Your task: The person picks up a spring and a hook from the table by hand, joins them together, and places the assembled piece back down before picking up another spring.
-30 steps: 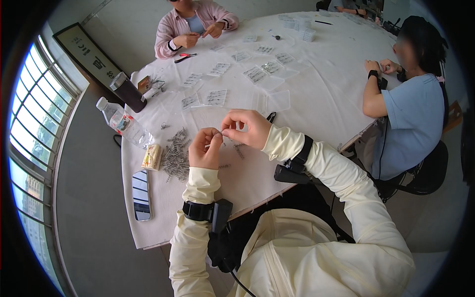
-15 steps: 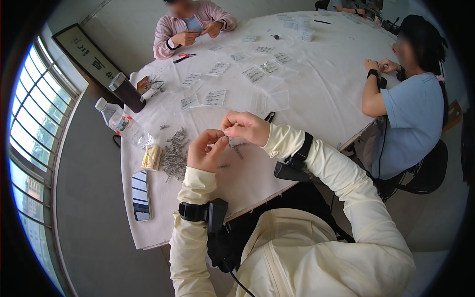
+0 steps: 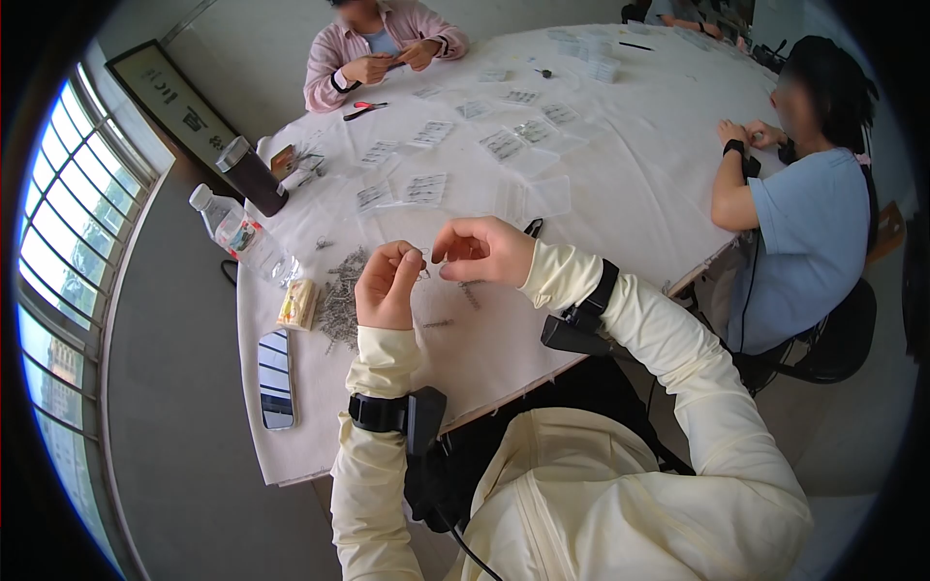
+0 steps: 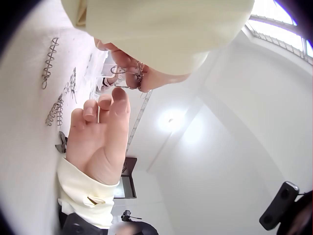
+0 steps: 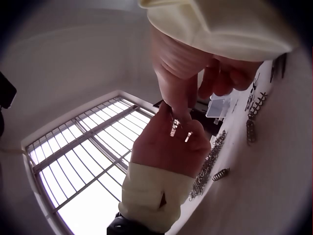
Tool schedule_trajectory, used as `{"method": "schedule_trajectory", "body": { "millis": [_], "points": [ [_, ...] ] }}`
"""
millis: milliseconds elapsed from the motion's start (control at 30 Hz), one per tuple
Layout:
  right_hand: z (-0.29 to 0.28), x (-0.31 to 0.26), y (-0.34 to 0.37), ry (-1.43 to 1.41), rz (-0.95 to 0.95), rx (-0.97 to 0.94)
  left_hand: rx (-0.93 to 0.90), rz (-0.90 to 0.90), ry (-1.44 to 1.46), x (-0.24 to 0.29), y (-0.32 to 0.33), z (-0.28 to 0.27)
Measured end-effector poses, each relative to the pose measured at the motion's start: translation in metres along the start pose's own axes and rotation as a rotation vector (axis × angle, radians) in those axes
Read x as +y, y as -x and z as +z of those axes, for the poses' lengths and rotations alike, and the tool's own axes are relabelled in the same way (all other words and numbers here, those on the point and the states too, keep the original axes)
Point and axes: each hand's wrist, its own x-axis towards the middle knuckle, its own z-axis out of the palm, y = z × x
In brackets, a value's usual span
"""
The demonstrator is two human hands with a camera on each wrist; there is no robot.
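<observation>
Between thumb and forefinger, my left hand (image 3: 387, 286) pinches a small coiled wire spring with thin loops (image 4: 139, 73). My right hand (image 3: 489, 252) is just to the right of it, its thumb and forefinger parted with a gap between them. In the left wrist view the right thumb tip sits right by the wire loops. A heap of metal springs (image 3: 339, 305) lies on the table just left of the hands. Some loose springs (image 4: 50, 63) lie on the cloth below and beyond the hands.
A phone (image 3: 277, 380), a tissue pack (image 3: 297, 305), a water bottle (image 3: 242, 237) and a dark flask (image 3: 252, 176) line the left edge. Clear boxes (image 3: 424, 188) holding small items spread across the middle. Pliers (image 3: 365, 109) lie farther back. Two people sit nearby at the table.
The fingertips of both hands were together on the small wire piece. Now the right thumb and forefinger have parted from it, and the left hand has shifted slightly left, still pinching the spring.
</observation>
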Motion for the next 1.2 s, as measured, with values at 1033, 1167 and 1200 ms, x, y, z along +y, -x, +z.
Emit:
{"method": "schedule_trajectory", "body": {
  "millis": [1033,1167,1200],
  "points": [
    [0.005,-0.002,0.0,0.074,0.085,-0.011,-0.002,0.132,-0.26,-0.001,-0.003,-0.003],
    [0.005,-0.004,0.001,0.105,0.104,-0.036,-0.007,0.127,-0.25,-0.002,-0.003,-0.004],
    [0.004,-0.003,0.001,0.106,0.12,-0.047,-0.004,0.124,-0.243,-0.002,-0.004,-0.004]
  ]
}}
